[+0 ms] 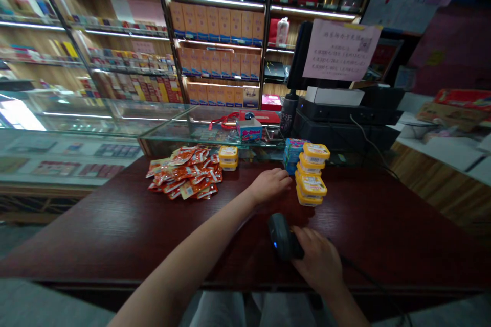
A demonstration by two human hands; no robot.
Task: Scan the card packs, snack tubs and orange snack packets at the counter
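My right hand (pixel 318 258) is wrapped round the handle of a black barcode scanner (pixel 282 237) with a small blue light, held low over the dark table. My left hand (pixel 270 184) reaches forward, its fingers stretched toward a stack of blue packs (pixel 293 150) and the yellow tubs (pixel 312 186) piled beside it. I see nothing in that hand, though its fingertips are partly hidden. Left of it lies a heap of orange snack packets (pixel 186 171). Two more yellow tubs (pixel 229 157) stand stacked against the heap's right side.
A glass counter (pixel 172 130) runs behind the table, with a small blue-and-pink box (pixel 249 129) on it. At the back right stands a monitor with a pink paper sign (pixel 339 51). The scanner's cable (pixel 368 278) trails right. Shelves of boxes (pixel 218 23) fill the wall.
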